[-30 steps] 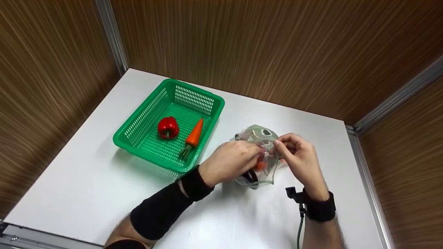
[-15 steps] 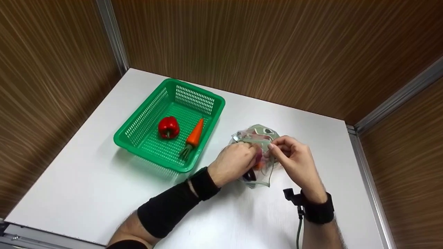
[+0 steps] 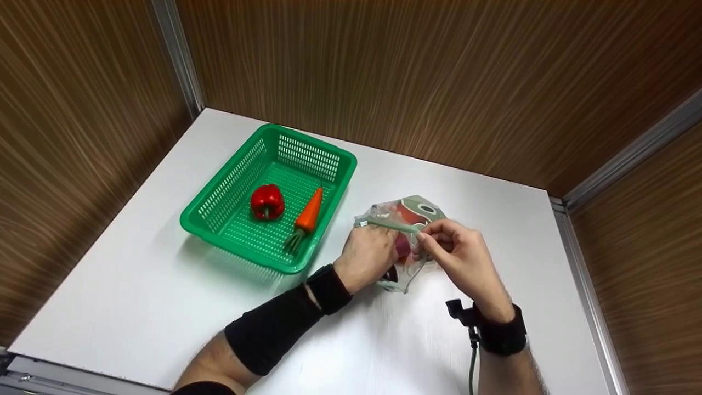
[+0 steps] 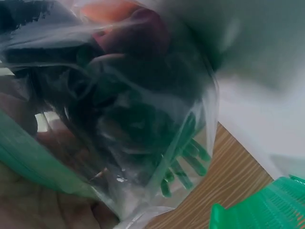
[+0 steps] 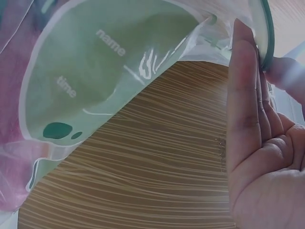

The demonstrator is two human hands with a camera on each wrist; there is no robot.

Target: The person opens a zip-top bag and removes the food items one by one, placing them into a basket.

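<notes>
bag edge (image 3: 390, 224) closer to basket rim (image 3: 332, 211)

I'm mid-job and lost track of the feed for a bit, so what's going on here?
A person is handling a clear, green-printed bag on the table. The right hand pinches its edge, while the left hand is at its mouth, fingers mostly hidden. A dark shape and a purplish one show through the plastic. A red pepper and a carrot lie in the green basket.
</notes>
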